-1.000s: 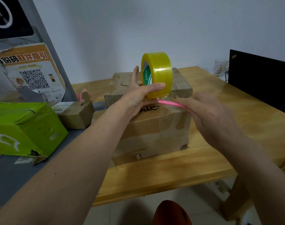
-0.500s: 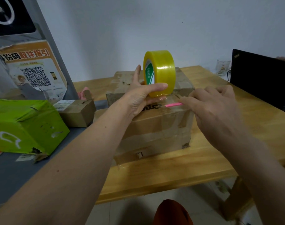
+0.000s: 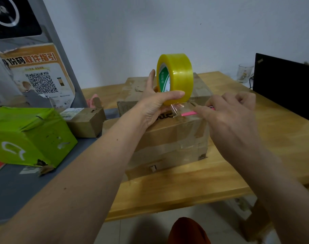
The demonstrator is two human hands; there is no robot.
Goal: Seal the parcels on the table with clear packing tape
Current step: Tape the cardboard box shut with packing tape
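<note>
My left hand [image 3: 155, 110] grips the yellow roll of tape [image 3: 175, 78], thumb curled across its lower rim and fingers behind, holding it upright on edge above the top of the big brown box [image 3: 167, 138]; my right hand [image 3: 233, 117] pinches the pink tab [image 3: 189, 113] at the tape's free end, its other fingers loosely bent. A second ago the tab sat almost under the roll; now it has come away to the right, and a short clear strip [image 3: 178, 107] shows between roll and tab, a little crumpled; so the end is freed and I judge the pull-out has only started, with nothing yet stuck along the box's top seam. The box sits on the wooden table [image 3: 256, 155], with a second brown box [image 3: 199, 92] just behind it; a small carton [image 3: 86, 122] and a green parcel [image 3: 27, 136] wait to my left, apart from my hands.
</note>
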